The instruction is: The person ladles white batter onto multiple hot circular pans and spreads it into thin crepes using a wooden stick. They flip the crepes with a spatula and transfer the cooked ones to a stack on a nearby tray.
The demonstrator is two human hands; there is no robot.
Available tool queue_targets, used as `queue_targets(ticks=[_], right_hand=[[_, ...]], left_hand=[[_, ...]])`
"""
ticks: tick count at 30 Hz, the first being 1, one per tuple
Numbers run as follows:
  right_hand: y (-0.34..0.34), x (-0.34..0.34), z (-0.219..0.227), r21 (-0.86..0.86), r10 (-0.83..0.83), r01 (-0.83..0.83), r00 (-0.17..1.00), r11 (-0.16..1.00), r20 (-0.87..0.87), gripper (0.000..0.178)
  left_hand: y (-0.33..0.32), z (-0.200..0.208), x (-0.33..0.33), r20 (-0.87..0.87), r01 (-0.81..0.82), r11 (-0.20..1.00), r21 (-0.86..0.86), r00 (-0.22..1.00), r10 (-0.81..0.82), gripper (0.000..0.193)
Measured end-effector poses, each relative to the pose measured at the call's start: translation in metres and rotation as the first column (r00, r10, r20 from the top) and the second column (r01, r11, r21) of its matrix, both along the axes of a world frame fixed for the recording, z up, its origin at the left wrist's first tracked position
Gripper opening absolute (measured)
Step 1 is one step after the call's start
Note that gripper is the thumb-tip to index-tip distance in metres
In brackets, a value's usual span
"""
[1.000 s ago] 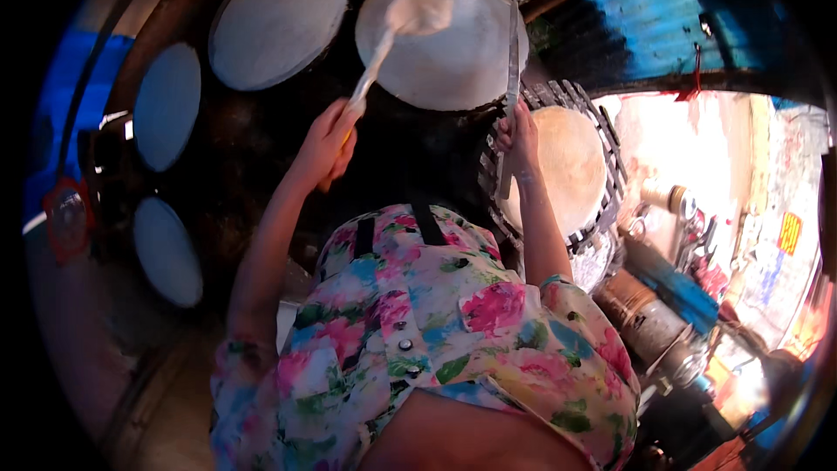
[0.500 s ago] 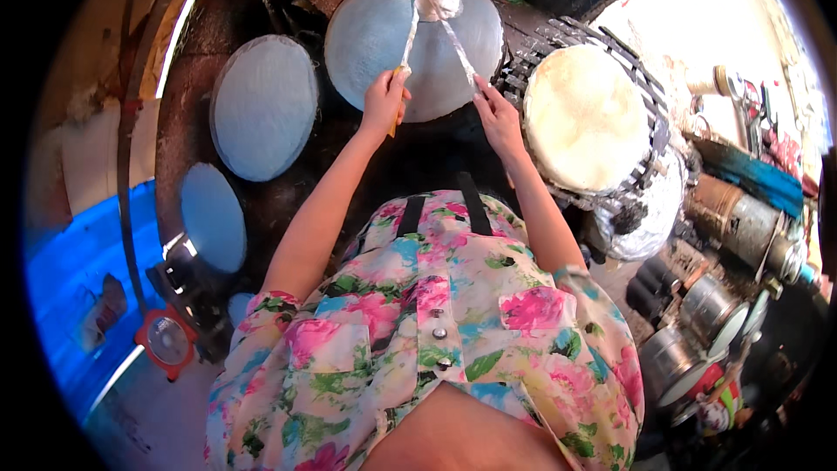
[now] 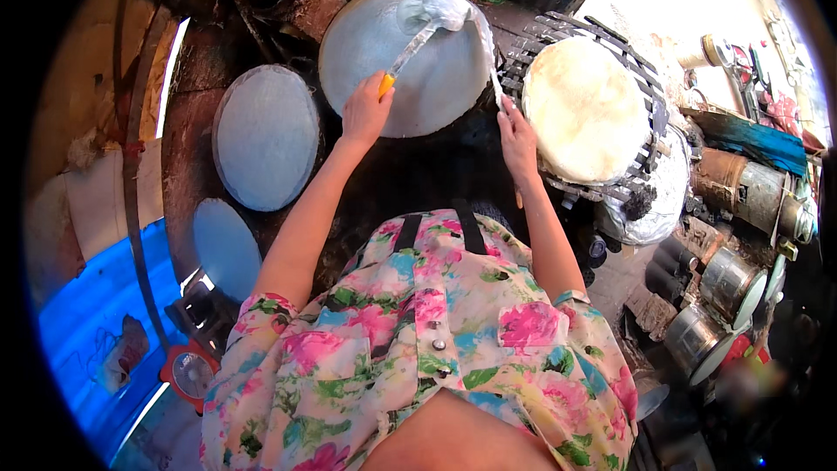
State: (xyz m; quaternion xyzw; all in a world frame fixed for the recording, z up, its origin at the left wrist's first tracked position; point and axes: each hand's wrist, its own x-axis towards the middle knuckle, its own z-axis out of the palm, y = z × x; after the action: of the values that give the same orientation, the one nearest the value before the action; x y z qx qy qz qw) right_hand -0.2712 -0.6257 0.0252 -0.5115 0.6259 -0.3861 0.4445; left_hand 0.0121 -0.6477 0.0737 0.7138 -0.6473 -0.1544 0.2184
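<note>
In front of me is a large round pale pan (image 3: pixel 418 100) with a white, wet-looking coating. My left hand (image 3: pixel 364 112) is closed on the yellow handle of a white-coated ladle (image 3: pixel 411 51). The rounded head of the ladle, smeared with white paste, is over the far part of the pan. A long, thin white-coated utensil (image 3: pixel 485 45) is gripped in my right hand (image 3: pixel 517 141); it lies along the pan's right edge and its far end comes close to the ladle head. Whether the two tools touch, I cannot tell.
To the right, a cream-coloured round sheet (image 3: pixel 586 111) lies on a dark slatted rack (image 3: pixel 649 92). Two pale blue discs (image 3: pixel 266 138) stand at the left. Metal cans (image 3: pixel 732 283) crowd the lower right, and a red-rimmed round device (image 3: pixel 190 372) sits lower left.
The ladle head has stayed over the far part of the pan, while my left hand has moved slightly left and nearer. My right hand has swung right, bringing its utensil to the pan's right edge.
</note>
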Motion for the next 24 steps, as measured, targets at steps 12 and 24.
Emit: queue_targets(ticks=[12,24], right_hand=[[-0.048,0.025,-0.001,-0.124,0.091,-0.098,0.994,0.987,-0.061,0.037],[-0.101,0.032,-0.008,0.023,0.237,-0.238,0.971,0.971,0.033,0.038]], left_hand=[[0.043,-0.007,0.063,-0.054,-0.315,0.941,0.123,0.945,0.324,0.028],[-0.005,-0.021,0.027,-0.143,-0.271,0.954,0.131,0.947,0.288,0.03]])
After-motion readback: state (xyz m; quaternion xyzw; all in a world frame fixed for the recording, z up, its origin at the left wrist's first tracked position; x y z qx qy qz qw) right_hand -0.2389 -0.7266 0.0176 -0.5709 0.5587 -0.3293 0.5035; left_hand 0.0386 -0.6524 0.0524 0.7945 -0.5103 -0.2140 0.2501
